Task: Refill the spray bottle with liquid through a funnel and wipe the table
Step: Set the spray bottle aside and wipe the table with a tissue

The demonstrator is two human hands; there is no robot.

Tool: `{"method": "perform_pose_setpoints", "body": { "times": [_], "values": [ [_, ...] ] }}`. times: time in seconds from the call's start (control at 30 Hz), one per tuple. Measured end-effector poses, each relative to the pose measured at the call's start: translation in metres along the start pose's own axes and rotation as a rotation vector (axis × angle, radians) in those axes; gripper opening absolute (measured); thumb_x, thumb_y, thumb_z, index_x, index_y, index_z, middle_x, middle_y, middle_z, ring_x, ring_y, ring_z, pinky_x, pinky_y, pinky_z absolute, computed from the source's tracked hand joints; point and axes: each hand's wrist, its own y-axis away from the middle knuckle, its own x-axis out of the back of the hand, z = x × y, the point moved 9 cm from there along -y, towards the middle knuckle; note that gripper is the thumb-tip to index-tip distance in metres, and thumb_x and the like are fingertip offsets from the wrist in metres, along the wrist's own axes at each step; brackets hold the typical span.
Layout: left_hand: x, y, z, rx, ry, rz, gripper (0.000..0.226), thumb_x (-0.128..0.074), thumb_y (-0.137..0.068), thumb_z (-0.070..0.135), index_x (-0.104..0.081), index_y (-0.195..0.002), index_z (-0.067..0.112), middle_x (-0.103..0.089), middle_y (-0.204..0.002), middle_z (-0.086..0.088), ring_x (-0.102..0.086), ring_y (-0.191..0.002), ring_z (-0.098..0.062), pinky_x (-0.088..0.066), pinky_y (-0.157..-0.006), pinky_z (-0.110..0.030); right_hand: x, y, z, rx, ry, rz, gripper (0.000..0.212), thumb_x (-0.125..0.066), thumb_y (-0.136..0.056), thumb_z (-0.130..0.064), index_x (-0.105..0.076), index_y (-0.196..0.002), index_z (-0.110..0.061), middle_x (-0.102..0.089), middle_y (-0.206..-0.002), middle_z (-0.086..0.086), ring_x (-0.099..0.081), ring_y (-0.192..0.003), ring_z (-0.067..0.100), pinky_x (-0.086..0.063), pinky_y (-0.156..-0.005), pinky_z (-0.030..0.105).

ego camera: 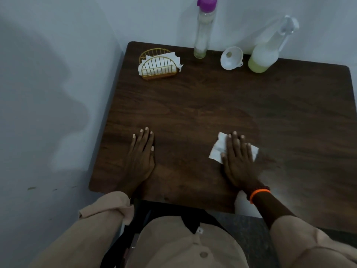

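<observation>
— While your right hand [238, 161] lies flat on the paper napkin [218, 147], fingers straight and pressing rather than gripping, how does that napkin handle?

— It looks thin, soft and light, so you likely need to press with the whole palm; it may bunch or tear if it soaks up liquid. To lift it, pinch a free corner at its left edge.

— And your left hand [142, 151]?

— It rests open on the wooden table [193, 105], fingers straight, holding nothing.

— Where is the spray bottle [265, 55]?

— At the far right edge by the wall, upright, with pale yellowish liquid low inside and the white funnel [230, 59] on its side just beside it. You'd take it round the body; the plastic may be slick if wet.
</observation>
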Motion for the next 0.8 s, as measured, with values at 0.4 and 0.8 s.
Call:
{"method": "perform_pose_setpoints", "body": {
  "times": [0.4,0.8],
  "values": [
    [-0.002,0.001,0.001,-0.016,-0.017,0.009,0.053,-0.030,-0.105,0.020,-0.032,-0.155,0.002,-0.028,-0.165,-0.018,-0.023,-0.155,-0.032,-0.018,-0.127,-0.050,-0.045,0.080,-0.193,0.484,-0.059,-0.096,0.062,-0.029,-0.105,-0.038,-0.013,-0.158,-0.012,-0.010,-0.167,0.009,-0.008,-0.154,0.029,-0.013,-0.123,0.049],
    [-0.004,0.010,0.004,0.043,0.054,0.050,0.053,-0.032,-0.104,0.018,-0.036,-0.154,0.003,-0.031,-0.164,-0.016,-0.025,-0.154,-0.030,-0.016,-0.128,-0.047,-0.012,0.107,0.062,-0.022,-0.004,-0.020,0.063,-0.021,-0.104,-0.040,-0.008,-0.159,-0.012,-0.004,-0.167,0.010,-0.004,-0.154,0.030,-0.020,-0.121,0.051]
  ]
}}
